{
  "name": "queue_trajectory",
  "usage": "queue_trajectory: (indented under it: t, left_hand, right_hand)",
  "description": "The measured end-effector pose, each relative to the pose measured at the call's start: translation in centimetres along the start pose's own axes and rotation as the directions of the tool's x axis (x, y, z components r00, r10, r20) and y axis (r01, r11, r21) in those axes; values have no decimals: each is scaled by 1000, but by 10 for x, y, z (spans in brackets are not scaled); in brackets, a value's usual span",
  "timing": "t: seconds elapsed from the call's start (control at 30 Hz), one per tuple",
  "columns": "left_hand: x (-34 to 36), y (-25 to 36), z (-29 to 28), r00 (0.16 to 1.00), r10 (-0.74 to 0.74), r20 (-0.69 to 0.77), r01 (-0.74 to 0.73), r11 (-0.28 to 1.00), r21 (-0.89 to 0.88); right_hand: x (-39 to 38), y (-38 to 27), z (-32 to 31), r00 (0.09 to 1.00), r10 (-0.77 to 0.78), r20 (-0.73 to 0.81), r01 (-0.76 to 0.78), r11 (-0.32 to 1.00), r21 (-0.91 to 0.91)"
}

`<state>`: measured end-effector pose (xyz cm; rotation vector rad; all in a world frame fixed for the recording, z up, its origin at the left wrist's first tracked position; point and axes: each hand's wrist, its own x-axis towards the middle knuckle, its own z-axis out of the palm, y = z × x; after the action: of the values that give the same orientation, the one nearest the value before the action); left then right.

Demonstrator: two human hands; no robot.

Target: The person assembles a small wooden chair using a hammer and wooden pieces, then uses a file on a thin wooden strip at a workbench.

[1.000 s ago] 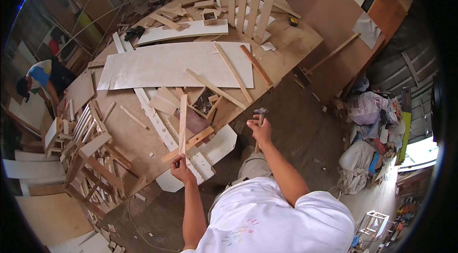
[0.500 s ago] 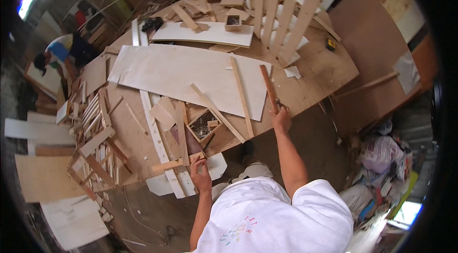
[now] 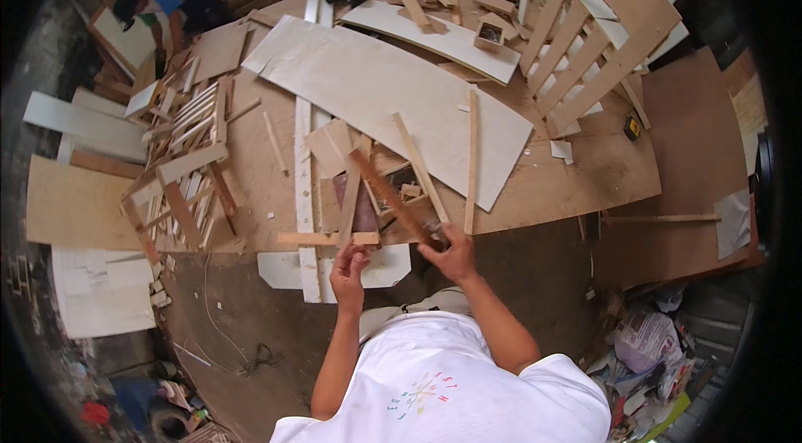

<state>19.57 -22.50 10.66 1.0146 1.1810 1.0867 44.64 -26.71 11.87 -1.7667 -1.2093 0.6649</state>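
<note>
My right hand (image 3: 455, 259) is wrapped round the lower end of a reddish-brown wooden stick (image 3: 386, 190). A dark grey metal-looking part shows beside the fingers; blur hides its shape. The stick slants up and left over an open wooden box (image 3: 393, 216). My left hand (image 3: 347, 277) is closed, thumb and fingertips together, by the right end of a short pale wood strip (image 3: 322, 238) at the table's near edge. Whatever it pinches, if anything, is too small to make out. A brown slat (image 3: 351, 192) meets the strip from above.
A large white panel (image 3: 376, 96) covers the table's middle, with two thin battens (image 3: 472, 159) across its right part. Slatted wooden frames stand at left (image 3: 196, 163) and back right (image 3: 576, 58). A yellow-black tape measure (image 3: 631, 127) lies at right. Another person (image 3: 171, 4) bends at far left.
My right hand has swung the stick left and nearer, from the panel's right edge to over the box. My left hand stays by the strip's end. The view has shifted.
</note>
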Motion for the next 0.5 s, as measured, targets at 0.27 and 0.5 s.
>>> queue_trajectory:
  t: [0.27,0.5]
  left_hand:
    - [-34,62,-155,925,113,-362,-139,989,-48]
    - [-72,134,-289,881,131,-455,-234,956,-177]
  right_hand:
    - [-75,-91,98,869,-311,384,354,934,-44]
    - [-105,-165,197,868,-413,276,424,906,24]
